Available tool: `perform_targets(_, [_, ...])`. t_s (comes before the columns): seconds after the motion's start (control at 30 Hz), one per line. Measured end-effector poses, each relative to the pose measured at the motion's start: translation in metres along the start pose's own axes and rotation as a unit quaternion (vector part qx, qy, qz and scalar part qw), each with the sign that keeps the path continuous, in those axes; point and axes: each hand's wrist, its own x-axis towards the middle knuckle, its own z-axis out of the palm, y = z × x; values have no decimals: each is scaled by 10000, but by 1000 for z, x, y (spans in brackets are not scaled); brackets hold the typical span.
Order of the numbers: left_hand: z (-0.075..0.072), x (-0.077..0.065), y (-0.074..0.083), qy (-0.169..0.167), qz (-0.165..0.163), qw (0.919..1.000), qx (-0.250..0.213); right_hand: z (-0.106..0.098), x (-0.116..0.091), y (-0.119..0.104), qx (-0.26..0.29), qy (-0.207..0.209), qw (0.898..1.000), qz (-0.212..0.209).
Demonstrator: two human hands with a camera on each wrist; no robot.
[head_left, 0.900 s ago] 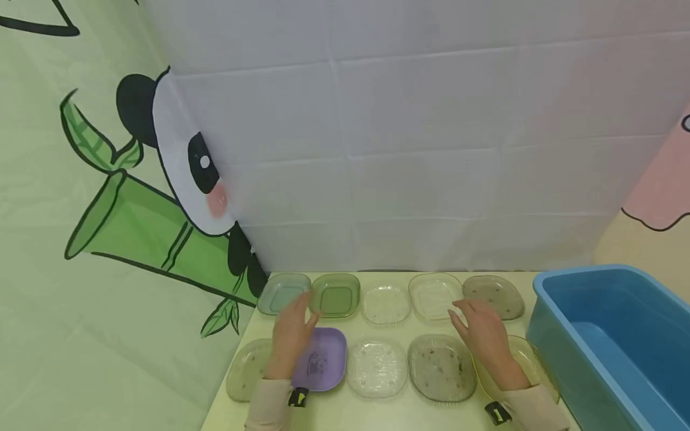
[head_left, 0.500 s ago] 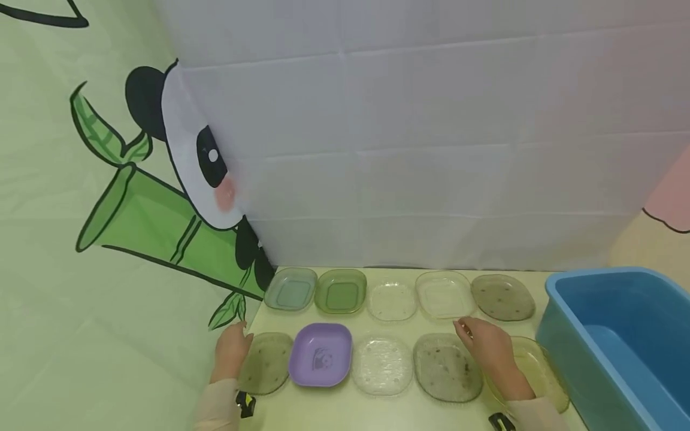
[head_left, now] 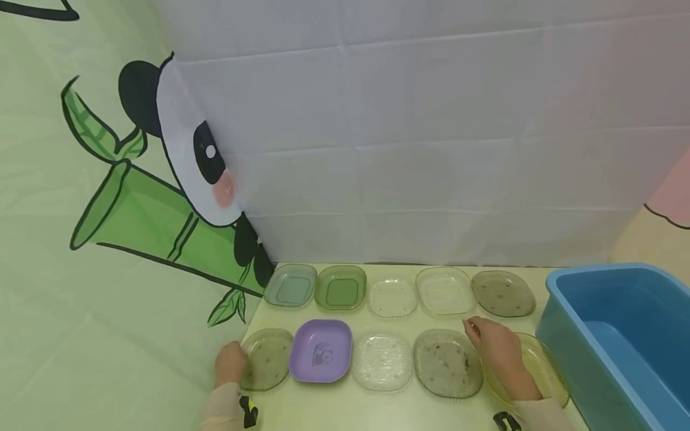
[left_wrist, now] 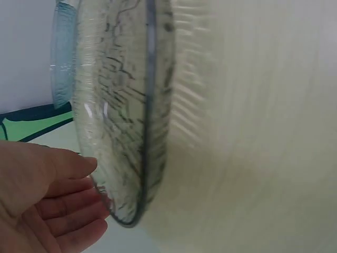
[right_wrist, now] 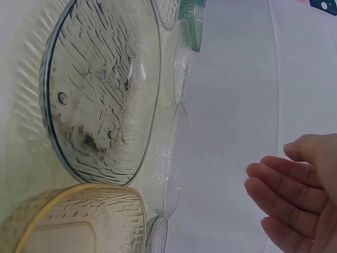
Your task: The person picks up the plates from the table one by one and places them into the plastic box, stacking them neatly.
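At the front left of the table, my left hand (head_left: 230, 363) is at the left rim of a grey-green see-through plate (head_left: 269, 359) with a ribbed base. In the left wrist view my thumb overlaps the plate's rim and the loosely bent fingers lie right at its edge. My right hand (head_left: 501, 353) hovers empty over a yellow see-through dish (head_left: 545, 372), fingers loosely curled. Left of it lies a smoky grey plate (head_left: 448, 365) with dark blotches on its base.
A purple panda dish (head_left: 321, 353) and a colourless plate (head_left: 381, 362) share the front row. Behind them stand a bluish dish (head_left: 291, 286), a green dish (head_left: 341, 288) and several clear or grey plates. A deep blue tub (head_left: 593, 347) stands at the right.
My left hand has moved left and down from above the bluish and purple dishes to the front-left plate's rim. My right hand has come slightly lower, its fingers more curled.
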Motion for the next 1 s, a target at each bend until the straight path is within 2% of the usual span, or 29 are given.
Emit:
perform_targets(0.23, [15,1,-8,-11,-297,9995,87,4,-2,5,42,-144,9998,150])
perform_targets(0.43, [18,6,-11,198,-460,9987,-18,6,-2,7,70,-271,9990,340])
perform_targets(0.77, [14,12,-18,339,-554,9977,-171,6,-5,5,69,-323,9987,399])
perform_targets(0.9, [9,14,-17,357,-495,9981,0,7,-6,5,20,-275,9991,335])
perform_targets(1.0, [0,14,-12,416,-448,9981,99,7,-7,5,-15,-229,9992,315])
